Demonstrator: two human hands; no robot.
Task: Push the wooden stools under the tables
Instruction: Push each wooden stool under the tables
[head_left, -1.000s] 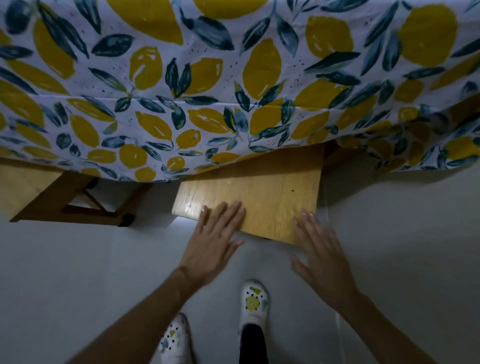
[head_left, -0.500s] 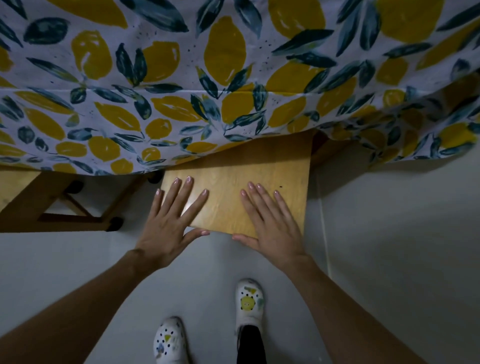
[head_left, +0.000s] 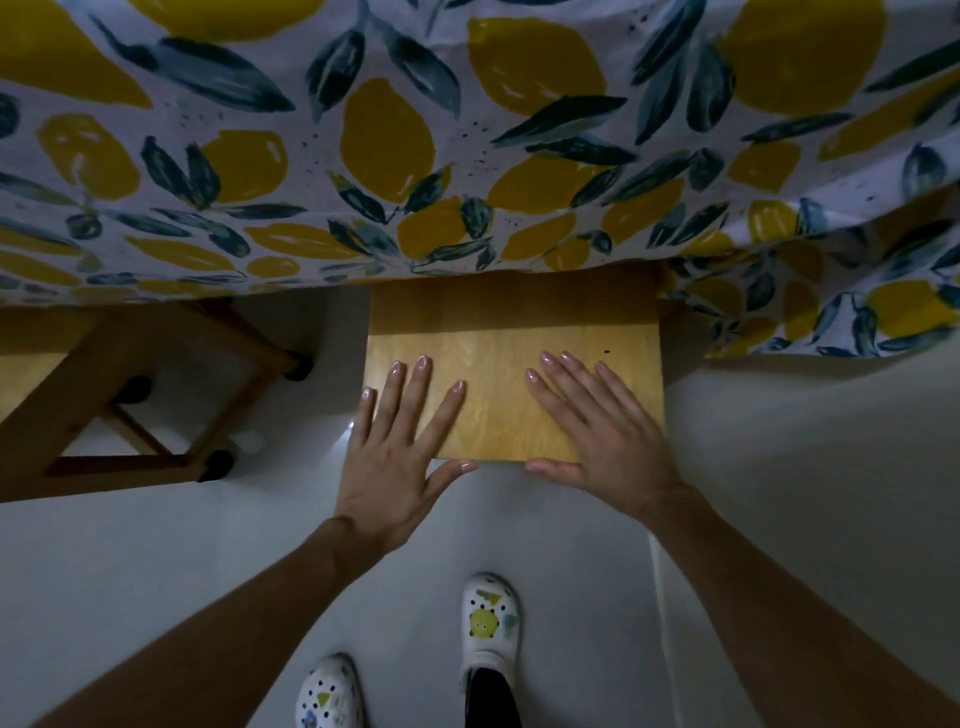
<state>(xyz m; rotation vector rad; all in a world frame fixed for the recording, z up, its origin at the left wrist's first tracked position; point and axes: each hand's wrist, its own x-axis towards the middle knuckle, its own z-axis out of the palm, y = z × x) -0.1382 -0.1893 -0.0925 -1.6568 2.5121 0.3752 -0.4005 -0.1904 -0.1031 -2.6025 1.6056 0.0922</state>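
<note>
A wooden stool (head_left: 498, 364) with a flat rectangular seat stands on the floor, its far part hidden under the table's lemon-print cloth (head_left: 467, 156). My left hand (head_left: 400, 447) lies flat on the seat's near left corner, fingers spread, thumb over the near edge. My right hand (head_left: 597, 426) lies flat on the seat's near right part, fingers spread, thumb along the near edge. Neither hand grips anything.
A second wooden stool (head_left: 130, 405) with dark foot caps stands at the left, partly under the cloth. The pale floor (head_left: 805, 467) spreads to the right and toward me. My two patterned white shoes (head_left: 488, 623) are right below the stool.
The stool has slid farther under the cloth and now sits square to the table. Both hands have moved onto its seat and followed it forward.
</note>
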